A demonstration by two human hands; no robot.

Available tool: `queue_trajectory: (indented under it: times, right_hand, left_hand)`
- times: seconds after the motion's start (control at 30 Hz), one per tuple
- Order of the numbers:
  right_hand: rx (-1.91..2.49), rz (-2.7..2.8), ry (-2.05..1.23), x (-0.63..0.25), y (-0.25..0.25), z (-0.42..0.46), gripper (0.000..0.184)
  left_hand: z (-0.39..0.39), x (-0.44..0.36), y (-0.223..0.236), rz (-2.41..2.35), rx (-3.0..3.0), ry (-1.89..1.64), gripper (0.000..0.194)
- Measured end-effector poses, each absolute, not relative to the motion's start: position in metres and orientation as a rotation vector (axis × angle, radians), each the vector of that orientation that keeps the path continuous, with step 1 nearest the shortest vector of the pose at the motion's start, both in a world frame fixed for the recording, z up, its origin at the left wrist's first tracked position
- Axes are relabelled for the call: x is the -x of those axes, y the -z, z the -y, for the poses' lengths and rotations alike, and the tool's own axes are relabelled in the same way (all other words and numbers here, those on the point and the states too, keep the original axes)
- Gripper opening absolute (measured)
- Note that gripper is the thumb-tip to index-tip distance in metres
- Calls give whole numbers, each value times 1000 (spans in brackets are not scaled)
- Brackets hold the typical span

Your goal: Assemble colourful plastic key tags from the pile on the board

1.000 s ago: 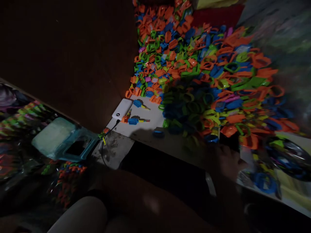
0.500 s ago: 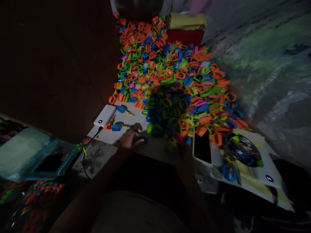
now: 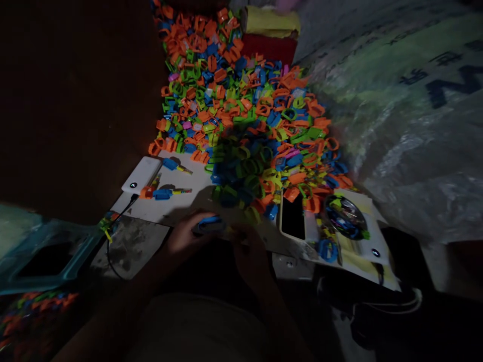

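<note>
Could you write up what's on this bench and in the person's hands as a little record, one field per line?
Left hand: the left hand holds a blue plastic piece
Right hand: the right hand is close beside it; grip too dark to tell
Behind the hands: heap of colourful plastic pieces, partly in shadow
Left side: white power bank with a black cable
Right side: smartphone, round dish of small parts
Light: dim
</note>
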State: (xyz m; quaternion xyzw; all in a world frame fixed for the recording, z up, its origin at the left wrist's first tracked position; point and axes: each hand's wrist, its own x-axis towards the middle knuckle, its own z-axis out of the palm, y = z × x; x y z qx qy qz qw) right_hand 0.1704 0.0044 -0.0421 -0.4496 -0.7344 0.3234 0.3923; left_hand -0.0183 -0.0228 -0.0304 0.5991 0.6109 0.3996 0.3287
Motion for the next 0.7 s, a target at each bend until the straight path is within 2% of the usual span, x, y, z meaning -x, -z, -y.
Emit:
queue_trajectory:
  times: [0.23, 0.43, 0.7]
  right_hand:
    - [1052, 1840, -696, -172, 32, 3, 8]
    - [926, 1954, -614, -175, 29, 7, 11]
    - [1106, 2607, -285, -178, 18, 7, 10]
  left_hand:
    - [32, 14, 13, -1569, -1696, -1074, 32]
    - [35, 13, 10, -1589, -1684, -1038, 31]
    - [35, 14, 17, -1540, -1408, -783, 26]
